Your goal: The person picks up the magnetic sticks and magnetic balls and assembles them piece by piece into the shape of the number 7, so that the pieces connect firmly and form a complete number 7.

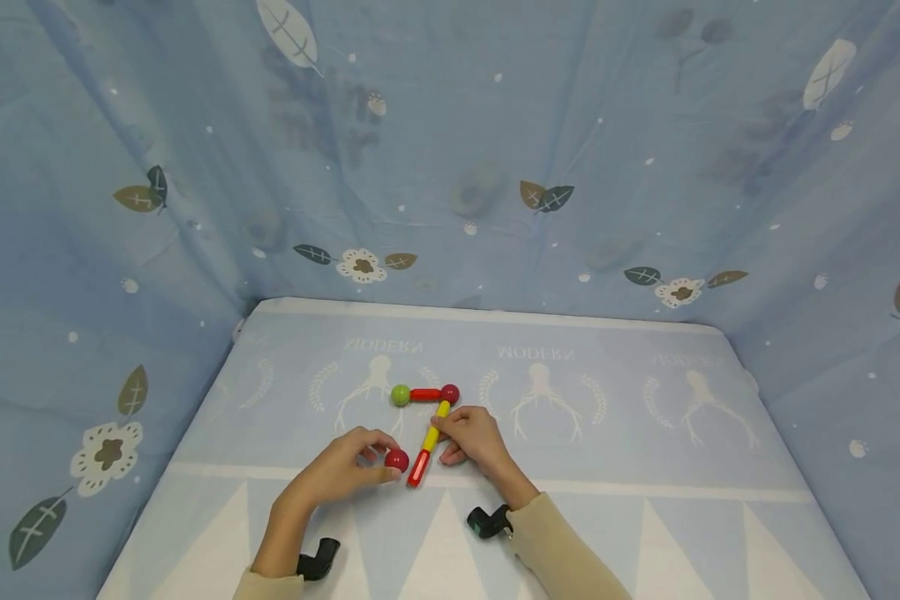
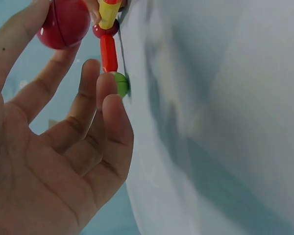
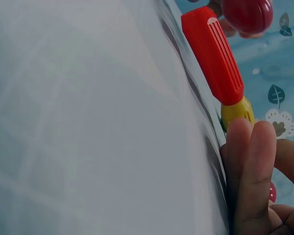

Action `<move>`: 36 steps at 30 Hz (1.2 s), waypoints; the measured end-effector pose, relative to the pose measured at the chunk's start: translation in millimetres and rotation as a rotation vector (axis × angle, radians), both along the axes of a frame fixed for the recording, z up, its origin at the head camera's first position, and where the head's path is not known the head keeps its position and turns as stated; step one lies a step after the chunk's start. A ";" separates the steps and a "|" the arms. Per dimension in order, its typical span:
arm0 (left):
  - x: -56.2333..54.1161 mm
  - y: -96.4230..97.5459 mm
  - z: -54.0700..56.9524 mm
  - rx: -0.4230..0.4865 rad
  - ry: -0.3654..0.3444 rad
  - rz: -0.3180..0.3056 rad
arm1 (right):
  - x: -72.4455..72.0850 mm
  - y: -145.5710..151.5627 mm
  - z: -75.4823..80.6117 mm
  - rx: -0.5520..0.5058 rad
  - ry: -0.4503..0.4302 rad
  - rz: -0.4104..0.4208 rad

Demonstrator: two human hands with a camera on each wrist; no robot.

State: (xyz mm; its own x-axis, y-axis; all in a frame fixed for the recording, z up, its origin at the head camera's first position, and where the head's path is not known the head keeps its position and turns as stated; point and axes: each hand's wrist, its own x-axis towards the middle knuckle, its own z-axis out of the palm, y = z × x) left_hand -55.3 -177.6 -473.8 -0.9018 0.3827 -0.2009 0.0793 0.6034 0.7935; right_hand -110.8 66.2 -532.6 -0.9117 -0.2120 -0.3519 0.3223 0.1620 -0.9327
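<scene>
My left hand (image 1: pixel 341 468) pinches a red ball (image 1: pixel 397 460) between thumb and fingertips, just left of a yellow and red stick. In the left wrist view the ball (image 2: pixel 66 23) has a dark seam, and the other fingers are spread loosely. A yellow rod (image 1: pixel 443 408) is pinched by my right hand (image 1: pixel 480 437) near its middle. At its near end is a red rod (image 3: pixel 213 56); its far end meets a dark red ball (image 1: pixel 450 393). From that ball a second red rod (image 1: pixel 424 394) runs left to a green ball (image 1: pixel 400 395).
A pale blue patterned cloth (image 1: pixel 607 450) covers the table. Blue curtains (image 1: pixel 450 150) with leaf prints hang behind it and on both sides. Black wrist devices (image 1: pixel 487 522) are worn on both wrists, by beige sleeves (image 1: pixel 562 550).
</scene>
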 end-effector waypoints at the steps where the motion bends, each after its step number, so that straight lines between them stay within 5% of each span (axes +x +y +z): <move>1: 1.0 -0.2 -0.5 0.001 -0.004 -0.009 | 0.0 0.1 -0.1 0.001 0.000 0.000; 15: 15.3 2.4 -10.5 -0.051 -0.068 -0.103 | 0.7 0.4 -0.8 -0.008 0.003 0.003; 36: 13.4 16.7 -9.8 -0.121 -0.058 -0.105 | -0.3 -1.3 1.1 0.004 -0.005 -0.010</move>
